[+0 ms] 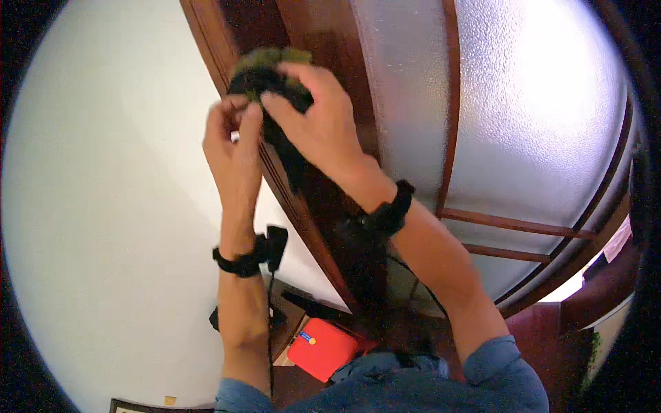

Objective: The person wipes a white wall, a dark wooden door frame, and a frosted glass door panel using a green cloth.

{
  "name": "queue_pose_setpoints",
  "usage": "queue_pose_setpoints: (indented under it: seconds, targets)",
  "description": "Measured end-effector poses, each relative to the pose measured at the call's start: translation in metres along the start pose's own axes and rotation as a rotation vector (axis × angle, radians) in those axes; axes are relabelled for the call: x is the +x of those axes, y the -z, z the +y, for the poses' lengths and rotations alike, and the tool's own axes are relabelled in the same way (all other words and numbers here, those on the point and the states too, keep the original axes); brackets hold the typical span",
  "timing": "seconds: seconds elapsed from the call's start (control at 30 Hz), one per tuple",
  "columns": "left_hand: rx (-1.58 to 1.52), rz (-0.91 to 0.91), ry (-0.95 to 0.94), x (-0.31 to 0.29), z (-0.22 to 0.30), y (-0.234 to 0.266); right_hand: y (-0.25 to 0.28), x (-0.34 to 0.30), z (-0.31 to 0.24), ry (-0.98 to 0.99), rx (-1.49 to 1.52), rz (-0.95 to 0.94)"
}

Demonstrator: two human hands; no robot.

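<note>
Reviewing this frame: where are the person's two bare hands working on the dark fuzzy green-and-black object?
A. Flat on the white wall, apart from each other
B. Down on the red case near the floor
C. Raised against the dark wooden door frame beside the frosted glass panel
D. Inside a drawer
C: the left hand and right hand both grip the dark fuzzy green-and-black object up against the dark wooden door frame, beside the frosted glass panel.
</note>
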State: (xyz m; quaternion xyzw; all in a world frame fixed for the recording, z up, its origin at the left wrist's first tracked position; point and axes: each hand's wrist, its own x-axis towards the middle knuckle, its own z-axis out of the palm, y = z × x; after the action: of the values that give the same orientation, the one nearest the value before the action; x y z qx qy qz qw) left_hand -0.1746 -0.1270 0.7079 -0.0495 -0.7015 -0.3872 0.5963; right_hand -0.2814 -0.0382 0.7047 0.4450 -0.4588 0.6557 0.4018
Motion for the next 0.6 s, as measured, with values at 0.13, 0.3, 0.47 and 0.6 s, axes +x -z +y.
queue_pose_setpoints:
  seconds: [0.13, 0.3, 0.47, 0.6]
  targets:
    - [0.163, -0.025, -0.087, 0.02, 0.001, 0.005, -0.013, 0.014, -0.005, 0.03, -0.097, -0.002]
    - [0.212, -0.042, -0.018, -0.023, -0.018, 0.002, 0.001, -0.038, 0.018, -0.019, -0.173, -0.088]
    - [0.178, -0.057, 0.085, -0.068, -0.047, 0.007, 0.018, -0.1, 0.02, -0.174, -0.17, -0.178]
    - [0.142, -0.043, 0.169, -0.104, -0.058, 0.004, 0.029, -0.147, 0.028, -0.204, -0.156, -0.196]
